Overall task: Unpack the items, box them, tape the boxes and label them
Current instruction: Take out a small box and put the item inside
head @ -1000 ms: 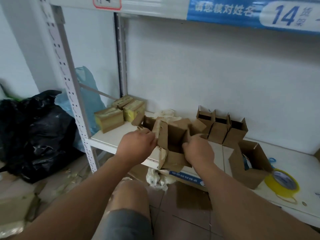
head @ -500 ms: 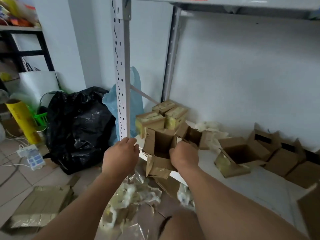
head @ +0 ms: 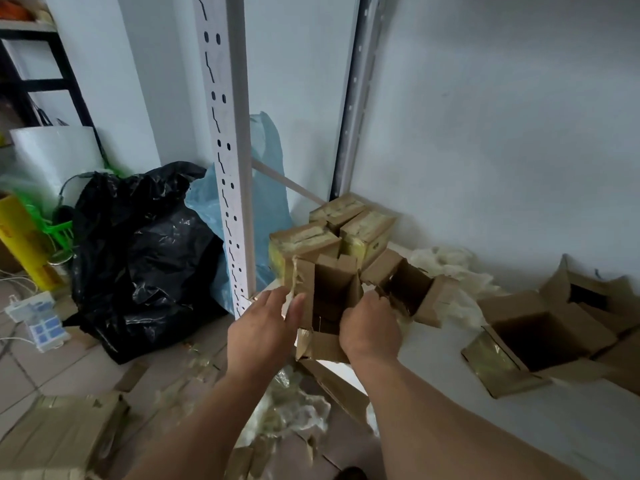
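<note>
White shelving stood against a pale wall, and the open carton (head: 330,299) sat at the shelf board's (head: 433,386) near edge, just right of the perforated upright (head: 227,161), mouth facing up. The right hand (head: 369,329) gripped the carton's near-right wall — the nearer hand. The left hand (head: 263,332), fingers straight and holding nothing, reached toward its left flap. Three taped boxes (head: 332,233) stood directly behind the carton.

The open brown cardboard box (head: 332,292) looks matt, its flaps torn rough. The crumpled black plastic bag (head: 145,258) is glossy. The white perforated metal shelf post (head: 225,133) is smooth, painted.
</note>
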